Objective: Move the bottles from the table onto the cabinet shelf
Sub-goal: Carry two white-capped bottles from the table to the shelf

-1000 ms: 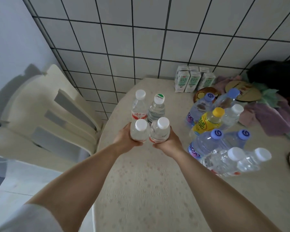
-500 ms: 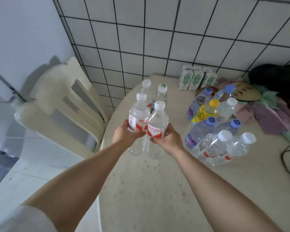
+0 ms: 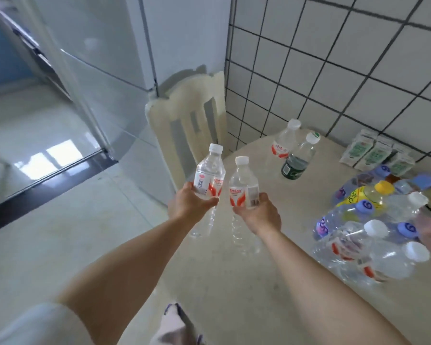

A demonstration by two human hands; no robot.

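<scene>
Clearly, I was in the carry step: my left hand (image 3: 189, 207) held one water bottle (image 3: 208, 175) and my right hand (image 3: 259, 215) another bottle (image 3: 243, 185), both lifted off the bench (image 3: 234, 282). Their red labels seemed to read "Wahaha". Next I judged I must turn to find the cabinet shelf, not visible here. Further away, many bottles (image 3: 363, 232) remained on the bench.

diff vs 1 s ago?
Both hands, left hand and right hand, have lifted their white-capped bottles off the table and swung them left, apart. Grips unchanged. The two bottles behind and the right-hand cluster stayed put.
</scene>
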